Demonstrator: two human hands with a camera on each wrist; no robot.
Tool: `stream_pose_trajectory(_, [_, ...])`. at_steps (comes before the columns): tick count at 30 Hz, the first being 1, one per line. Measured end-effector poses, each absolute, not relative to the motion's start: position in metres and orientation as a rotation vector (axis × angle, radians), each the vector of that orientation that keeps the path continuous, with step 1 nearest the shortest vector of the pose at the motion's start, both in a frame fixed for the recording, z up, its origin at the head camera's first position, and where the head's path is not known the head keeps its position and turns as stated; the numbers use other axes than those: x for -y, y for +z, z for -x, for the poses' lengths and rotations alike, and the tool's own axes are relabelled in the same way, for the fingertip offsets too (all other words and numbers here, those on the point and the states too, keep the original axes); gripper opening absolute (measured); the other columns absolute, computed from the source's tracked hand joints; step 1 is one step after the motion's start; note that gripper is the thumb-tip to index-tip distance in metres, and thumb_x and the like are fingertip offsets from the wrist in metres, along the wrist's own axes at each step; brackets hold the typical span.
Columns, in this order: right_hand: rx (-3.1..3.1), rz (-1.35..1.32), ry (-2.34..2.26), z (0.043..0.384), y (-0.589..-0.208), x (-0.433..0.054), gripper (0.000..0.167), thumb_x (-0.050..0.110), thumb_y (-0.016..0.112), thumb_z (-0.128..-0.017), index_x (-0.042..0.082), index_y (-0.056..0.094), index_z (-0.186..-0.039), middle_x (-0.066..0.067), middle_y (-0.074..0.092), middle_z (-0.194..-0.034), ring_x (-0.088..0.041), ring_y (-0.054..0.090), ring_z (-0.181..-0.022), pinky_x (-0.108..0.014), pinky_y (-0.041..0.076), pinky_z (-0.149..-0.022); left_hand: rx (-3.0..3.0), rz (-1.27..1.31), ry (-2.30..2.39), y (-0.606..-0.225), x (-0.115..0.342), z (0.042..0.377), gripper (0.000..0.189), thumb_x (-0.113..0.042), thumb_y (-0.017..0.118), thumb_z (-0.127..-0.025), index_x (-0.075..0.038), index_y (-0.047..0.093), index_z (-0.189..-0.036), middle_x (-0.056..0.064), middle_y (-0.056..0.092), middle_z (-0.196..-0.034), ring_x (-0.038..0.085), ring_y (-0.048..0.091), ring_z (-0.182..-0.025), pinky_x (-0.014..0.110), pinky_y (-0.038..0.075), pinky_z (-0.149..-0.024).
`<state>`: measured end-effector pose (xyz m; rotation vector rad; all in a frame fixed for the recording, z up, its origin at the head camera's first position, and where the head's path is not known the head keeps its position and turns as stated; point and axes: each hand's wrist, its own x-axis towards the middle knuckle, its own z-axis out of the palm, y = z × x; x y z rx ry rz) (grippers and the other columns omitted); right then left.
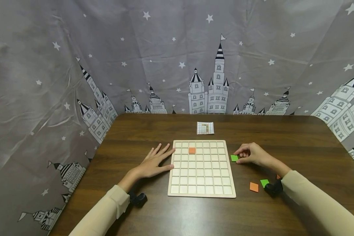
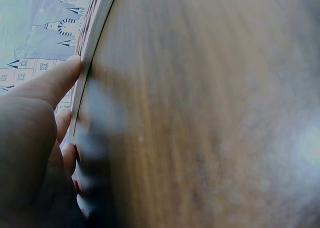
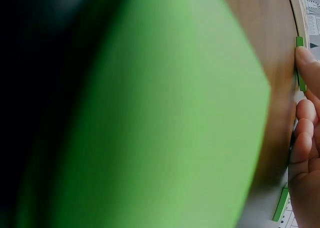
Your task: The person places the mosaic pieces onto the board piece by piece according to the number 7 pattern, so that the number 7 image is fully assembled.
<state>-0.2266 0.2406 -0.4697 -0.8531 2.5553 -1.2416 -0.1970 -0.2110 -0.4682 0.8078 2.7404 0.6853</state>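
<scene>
A pale wooden grid board point(image 1: 201, 196) lies on the table, with one orange square tile point(image 1: 192, 150) in a cell of its second row. My left hand point(image 1: 153, 164) has its fingers spread, thumb and fingertips touching the board's left edge; the left wrist view shows its thumb point(image 2: 65, 77) against that edge. Just right of the board, my right hand point(image 1: 255, 155) pinches a green square tile point(image 1: 234, 158) between thumb and index finger. In the right wrist view this pinched tile point(image 3: 300, 42) appears edge-on, its other fingers curled.
Near my right wrist lie an orange tile point(image 1: 254, 187), a green tile point(image 1: 264, 183) and a partly hidden orange tile point(image 1: 278, 177). A small printed grid card point(image 1: 205, 128) sits behind the board. A grey castle-print curtain point(image 1: 165, 49) hangs beyond the brown table point(image 1: 194, 216).
</scene>
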Motion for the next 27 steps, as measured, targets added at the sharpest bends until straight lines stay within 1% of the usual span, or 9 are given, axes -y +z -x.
stream_pose_trajectory(7, [-2.569, 0.856, -1.205, 0.226, -0.47, -0.239, 0.022, 0.008, 0.083, -0.081, -0.001, 0.077, -0.1, -0.002, 0.058, -0.079, -0.009, 0.049, -0.07, -0.021, 0.042, -0.058, -2.747, -0.803, 0.68, -0.473, 0.213, 0.198, 0.073, -0.053, 0.054, -0.098, -0.027, 0.025, -0.16, 0.005, 0.013, -0.166, 0.035, -0.001, -0.151, 0.06, -0.004, -0.117])
stream_pose_trajectory(13, [-2.585, 0.817, -1.246, 0.229, -0.466, -0.236, 0.021, 0.006, 0.083, -0.081, 0.0, 0.076, -0.1, -0.004, 0.057, -0.08, -0.013, 0.05, -0.073, -0.021, 0.041, -0.06, -2.74, -0.804, 0.682, -0.471, 0.213, 0.198, 0.073, -0.053, 0.054, -0.098, -0.026, 0.026, -0.16, 0.006, 0.013, -0.166, 0.036, -0.002, -0.151, 0.06, -0.004, -0.117])
stream_pose_trajectory(20, [-2.603, 0.734, -1.336, 0.234, -0.454, -0.226, 0.024, 0.007, 0.084, -0.08, -0.001, 0.076, -0.101, -0.006, 0.05, -0.079, -0.014, 0.043, -0.071, -0.022, 0.034, -0.059, -2.74, -0.8, 0.67, -0.469, 0.212, 0.198, 0.072, -0.052, 0.054, -0.099, -0.025, 0.026, -0.16, 0.006, 0.013, -0.166, 0.037, -0.001, -0.151, 0.06, -0.003, -0.117])
stream_pose_trajectory(27, [-2.585, 0.718, -1.394, 0.242, -0.445, -0.212, 0.027, 0.01, 0.084, -0.081, 0.0, 0.076, -0.104, -0.008, 0.047, -0.078, -0.015, 0.04, -0.072, -0.024, 0.033, -0.061, -2.736, -0.801, 0.675, -0.469, 0.212, 0.198, 0.072, -0.051, 0.055, -0.099, -0.025, 0.026, -0.16, 0.007, 0.013, -0.166, 0.037, -0.001, -0.151, 0.06, -0.003, -0.117])
